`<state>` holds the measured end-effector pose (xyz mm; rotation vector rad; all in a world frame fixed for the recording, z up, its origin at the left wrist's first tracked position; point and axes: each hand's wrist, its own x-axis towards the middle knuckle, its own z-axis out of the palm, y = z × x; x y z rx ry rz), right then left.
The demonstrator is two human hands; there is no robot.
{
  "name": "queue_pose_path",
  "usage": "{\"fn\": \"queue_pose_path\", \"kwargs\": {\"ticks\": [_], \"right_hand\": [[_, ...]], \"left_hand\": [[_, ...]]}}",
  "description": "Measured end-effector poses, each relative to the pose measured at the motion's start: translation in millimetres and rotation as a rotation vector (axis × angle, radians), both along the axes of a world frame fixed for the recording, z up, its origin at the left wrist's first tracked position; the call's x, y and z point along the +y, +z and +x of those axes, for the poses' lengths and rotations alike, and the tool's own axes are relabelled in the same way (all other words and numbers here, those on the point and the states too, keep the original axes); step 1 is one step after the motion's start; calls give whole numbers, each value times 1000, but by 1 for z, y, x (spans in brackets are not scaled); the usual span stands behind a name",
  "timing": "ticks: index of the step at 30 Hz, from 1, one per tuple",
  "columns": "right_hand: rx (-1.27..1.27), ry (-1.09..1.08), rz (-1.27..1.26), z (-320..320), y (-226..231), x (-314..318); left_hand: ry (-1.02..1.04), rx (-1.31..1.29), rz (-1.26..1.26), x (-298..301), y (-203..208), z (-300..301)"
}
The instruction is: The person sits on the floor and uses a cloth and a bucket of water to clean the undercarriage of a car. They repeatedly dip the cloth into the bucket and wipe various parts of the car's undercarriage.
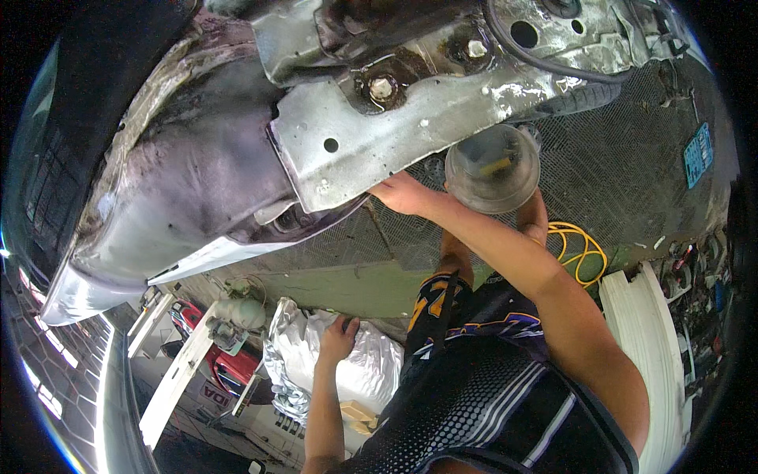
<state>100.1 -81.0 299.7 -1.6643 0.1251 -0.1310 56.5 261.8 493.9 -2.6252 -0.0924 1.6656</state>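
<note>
My right hand (400,194) is at the lower edge of a bare grey metal panel (371,138) of a car body. Its fingers go in behind that edge and are hidden. Lower left, my left hand (339,340) hangs in front of a crumpled silver sheet (379,367). The fingers of this hand are curled, with something dark near the tips that is too small to name. Left of the panel is a curved, dull-grey wheel arch (213,154). Two large bolts (381,89) sit in rusty patches above.
A cloudy clear tub (493,170) stands by my legs on dark patterned flooring (624,174). A coiled yellow hose (588,253) lies to the right, near a white moulded part (643,347). A blue plate (698,156) is far right. Red machinery (233,367) stands lower left.
</note>
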Motion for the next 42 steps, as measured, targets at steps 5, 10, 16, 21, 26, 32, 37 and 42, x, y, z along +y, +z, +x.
{"fn": "queue_pose_path", "kwargs": {"ticks": [5, 10, 16, 21, 26, 32, 37, 42], "right_hand": [[177, 61, 74, -9, -21, -19], [227, -71, 262, 8, -10, -13], [181, -165, 152, 40, 7, 3], [442, 23, 293, 41, 23, 7], [617, -45, 625, 44, 34, -4], [658, -133, 659, 55, -24, 16], [519, -1, 837, 45, -31, 1], [463, -15, 806, 62, -57, -31]], "left_hand": [[7, -28, 4, -10, 11, 8], [84, -14, 41, -10, 20, 7], [-60, -72, -3, 5, 6, -8], [-118, -5, 17, 22, -9, -24], [-150, -18, -32, 11, -18, -23], [-9, -137, 9, 5, 24, -39], [184, -119, -42, 15, 18, -85], [357, -135, -6, 25, -4, -140]]}}
